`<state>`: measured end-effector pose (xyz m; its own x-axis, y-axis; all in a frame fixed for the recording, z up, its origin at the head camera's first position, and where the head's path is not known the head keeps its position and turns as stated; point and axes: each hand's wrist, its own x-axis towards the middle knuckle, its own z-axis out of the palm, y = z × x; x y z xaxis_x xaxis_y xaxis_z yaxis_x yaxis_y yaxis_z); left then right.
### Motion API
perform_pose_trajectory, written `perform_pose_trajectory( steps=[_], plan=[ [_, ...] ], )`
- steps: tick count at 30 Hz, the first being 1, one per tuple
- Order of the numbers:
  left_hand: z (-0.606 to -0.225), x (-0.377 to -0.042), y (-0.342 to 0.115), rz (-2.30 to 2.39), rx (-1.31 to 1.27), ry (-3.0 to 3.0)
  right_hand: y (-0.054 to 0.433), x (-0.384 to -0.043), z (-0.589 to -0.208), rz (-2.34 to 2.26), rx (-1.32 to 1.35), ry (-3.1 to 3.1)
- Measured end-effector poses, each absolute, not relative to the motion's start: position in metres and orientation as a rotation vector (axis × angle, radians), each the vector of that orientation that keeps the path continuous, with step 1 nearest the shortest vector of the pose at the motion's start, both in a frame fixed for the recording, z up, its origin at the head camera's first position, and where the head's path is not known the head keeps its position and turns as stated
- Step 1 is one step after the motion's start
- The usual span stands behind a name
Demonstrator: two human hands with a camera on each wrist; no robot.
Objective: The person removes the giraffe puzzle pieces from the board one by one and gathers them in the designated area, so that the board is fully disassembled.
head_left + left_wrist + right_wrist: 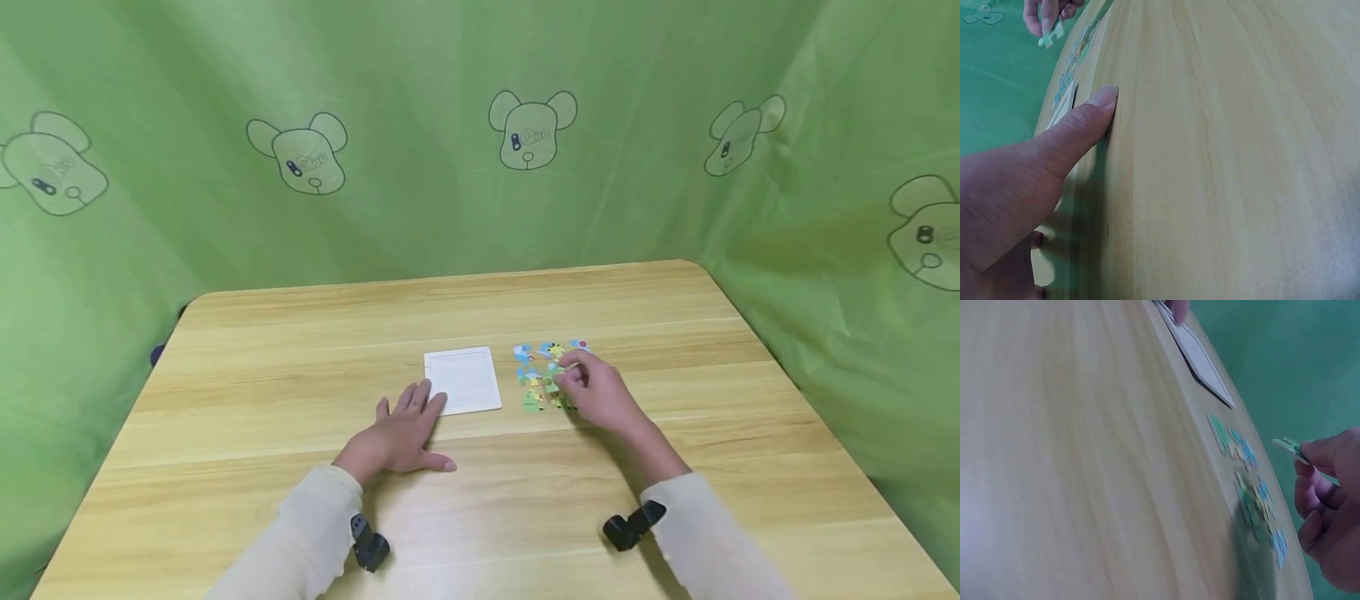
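My right hand (pixel 602 395) pinches a green jigsaw puzzle piece (pixel 1286 447) between thumb and fingers, raised above the table. Beneath and beside it, several loose puzzle pieces (pixel 532 402) in green, blue and yellow lie in rough rows. My left hand (pixel 401 437) is spread flat, its fingertips at the lower left corner of a square white puzzle tray (pixel 467 379). In the left wrist view the thumb (pixel 1088 119) stretches out straight over the wood. The tray has a thin raised border and a bare white inside.
The pieces lie just right of the tray on a light wooden table (pixel 300 342) with rounded far corners. A green curtain (pixel 420 192) with mouse-head drawings hangs behind the table and along its sides. Each wrist wears a small black camera (pixel 370 546).
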<state>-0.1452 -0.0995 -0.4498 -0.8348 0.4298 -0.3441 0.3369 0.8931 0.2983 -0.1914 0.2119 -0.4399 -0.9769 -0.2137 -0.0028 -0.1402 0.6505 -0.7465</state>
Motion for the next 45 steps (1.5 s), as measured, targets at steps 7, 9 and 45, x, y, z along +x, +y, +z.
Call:
perform_pose_trajectory(
  steps=[7, 9, 45],
  plan=[
    [-0.449, -0.145, -0.099, 0.327, 0.567, 2.653, 0.239, -0.185, -0.438, -1.258, -0.186, 2.757],
    [-0.449, -0.144, -0.099, 0.335, 0.566, 2.654, 0.245, -0.184, -0.439, -1.237, -0.188, 2.775],
    [-0.447, -0.142, -0.099, 0.372, 0.567, 2.648, 0.266, -0.179, -0.457, -0.974, -0.076, 2.871]
  ],
)
